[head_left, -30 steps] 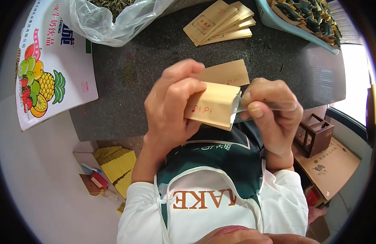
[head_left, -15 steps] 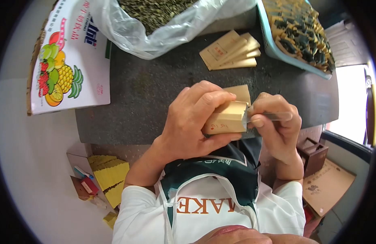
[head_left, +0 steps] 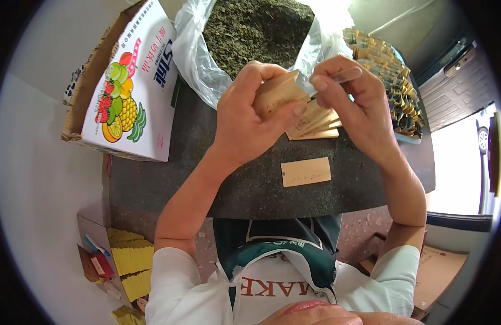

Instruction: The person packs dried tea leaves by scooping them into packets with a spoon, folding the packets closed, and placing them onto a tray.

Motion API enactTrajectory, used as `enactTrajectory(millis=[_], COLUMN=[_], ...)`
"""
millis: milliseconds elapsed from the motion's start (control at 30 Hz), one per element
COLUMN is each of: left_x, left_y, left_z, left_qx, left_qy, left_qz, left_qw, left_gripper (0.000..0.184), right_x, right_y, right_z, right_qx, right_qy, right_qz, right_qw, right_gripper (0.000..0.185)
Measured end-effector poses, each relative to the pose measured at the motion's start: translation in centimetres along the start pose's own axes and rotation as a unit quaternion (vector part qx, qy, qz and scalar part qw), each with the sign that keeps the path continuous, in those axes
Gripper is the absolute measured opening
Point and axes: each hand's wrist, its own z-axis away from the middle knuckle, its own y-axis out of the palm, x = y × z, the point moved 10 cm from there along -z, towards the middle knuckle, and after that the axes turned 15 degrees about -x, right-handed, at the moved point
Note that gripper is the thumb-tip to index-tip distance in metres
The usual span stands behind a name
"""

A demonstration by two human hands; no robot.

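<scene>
My left hand is wrapped round a brown kraft-paper packet with red writing, held up in front of the plastic bag. Close to the packet's right-hand end, my right hand pinches a clear plastic strip. A fanned stack of flat paper packets lies below and between the hands, partly hidden. Nearer the table's front edge rests a single flat packet. Dried green leaves fill the clear plastic bag just beyond my hands.
A white carton printed with fruit stands at the left of the dark table. Many packets with dark contents stand in a blue basket at the back right. Yellow paper stacks sit low at left.
Both hands have moved forward from the table's front edge toward the bag of leaves, carrying the packet and the strip. The single flat packet on the table now shows fully. The view has shifted.
</scene>
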Motion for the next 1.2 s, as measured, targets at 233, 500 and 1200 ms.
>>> enactTrajectory(millis=[233,500,1200], left_x=[0.7,1.9,3.9], left_y=[-0.5,-1.3,-2.8], left_z=[-2.5,-3.8,-5.3], left_qx=[-0.034,-0.065,-0.056], left_qy=[0.056,0.022,-0.006], left_qz=[-0.035,0.020,-0.003], left_qw=[0.997,0.997,0.998], left_gripper=[0.039,0.042,0.044], right_x=[-2.5,-3.5,-4.4], right_y=[0.4,1.7,4.3], right_z=[-4.3,-7.0,-8.5], right_qx=[-0.019,-0.013,-0.005], right_qy=[0.108,0.143,0.159], right_qz=[-0.050,-0.062,-0.026], right_qw=[0.993,0.988,0.987], right_gripper=[0.031,0.031,0.029])
